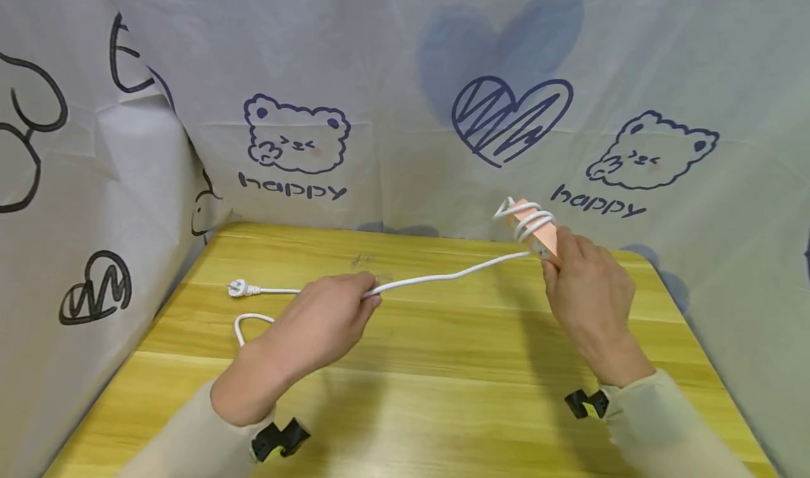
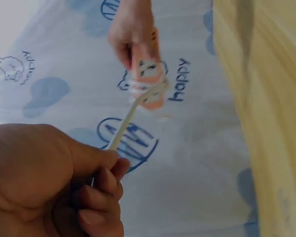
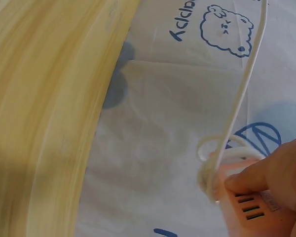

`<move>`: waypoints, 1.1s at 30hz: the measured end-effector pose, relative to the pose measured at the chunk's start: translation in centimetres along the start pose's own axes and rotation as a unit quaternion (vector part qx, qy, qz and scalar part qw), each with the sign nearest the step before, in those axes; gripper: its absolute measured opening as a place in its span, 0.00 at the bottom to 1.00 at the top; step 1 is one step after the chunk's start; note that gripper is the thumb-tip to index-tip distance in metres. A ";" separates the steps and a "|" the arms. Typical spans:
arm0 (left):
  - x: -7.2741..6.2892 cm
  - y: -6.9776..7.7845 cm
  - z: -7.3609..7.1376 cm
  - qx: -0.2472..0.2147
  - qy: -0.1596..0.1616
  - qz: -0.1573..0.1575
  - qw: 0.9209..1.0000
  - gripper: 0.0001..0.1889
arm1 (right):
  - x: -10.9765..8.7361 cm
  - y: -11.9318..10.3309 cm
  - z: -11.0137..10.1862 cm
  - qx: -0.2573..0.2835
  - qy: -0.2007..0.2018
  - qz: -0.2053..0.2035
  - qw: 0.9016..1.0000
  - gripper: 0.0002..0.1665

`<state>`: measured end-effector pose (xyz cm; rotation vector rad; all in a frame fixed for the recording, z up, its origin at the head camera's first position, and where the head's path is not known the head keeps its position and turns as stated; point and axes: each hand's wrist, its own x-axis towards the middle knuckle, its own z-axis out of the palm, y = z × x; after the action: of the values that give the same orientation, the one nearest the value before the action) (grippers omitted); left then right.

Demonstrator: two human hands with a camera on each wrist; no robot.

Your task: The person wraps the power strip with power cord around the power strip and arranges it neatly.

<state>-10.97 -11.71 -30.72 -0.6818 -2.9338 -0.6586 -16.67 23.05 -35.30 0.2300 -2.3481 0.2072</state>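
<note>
My right hand (image 1: 590,292) grips one end of a pink power strip (image 1: 543,237), held up over the far right of the table. Several turns of white cord (image 1: 536,219) wrap its other end. From there the cord runs in a nearly straight stretch to my left hand (image 1: 325,316), which pinches it between thumb and curled fingers. Beyond the left hand the white plug (image 1: 238,288) sticks out to the left, and a loop of cord shows by the wrist. Sockets on the strip (image 2: 149,69) face the left wrist camera; slots show beside the thumb in the right wrist view.
The light wooden table (image 1: 443,393) lies under both hands. A pale cloth (image 1: 392,147) printed with bears and hearts hangs behind and at the sides of it. Each sleeve has a small black device (image 1: 280,441) at its cuff.
</note>
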 end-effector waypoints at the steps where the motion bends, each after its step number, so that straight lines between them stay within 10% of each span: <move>1: -0.1 0.0 -0.3 0.012 0.015 0.001 1.000 0.11 | 0.0 0.1 -0.2 -0.006 -0.011 0.000 1.000 0.23; 7: -0.1 0.1 -1.4 0.077 0.152 0.087 0.982 0.06 | -0.3 -0.9 -1.3 -0.036 -0.115 -0.024 0.992 0.21; 12: 1.3 0.5 -2.0 0.036 0.214 0.124 0.968 0.08 | -0.9 -1.8 -1.8 -0.023 -0.167 -0.059 0.984 0.10; 20: 4.7 0.7 -2.7 -0.044 0.237 0.114 0.964 0.08 | -2.0 -3.2 -2.6 0.027 -0.272 -0.127 0.953 0.22; 28: 6.8 0.8 -2.6 -0.059 0.247 0.108 0.961 0.11 | -4.0 -5.3 -3.7 0.072 -0.279 -0.211 0.934 0.32; 33: 8.0 -0.3 -1.9 -0.079 0.217 0.045 0.972 0.12 | -4.7 -6.3 -4.3 0.152 -0.277 -0.263 0.912 0.32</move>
<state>-18.40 -9.51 -27.93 -0.5888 -2.4560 -0.9066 -9.06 18.36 -35.11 1.1931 -2.6826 0.2642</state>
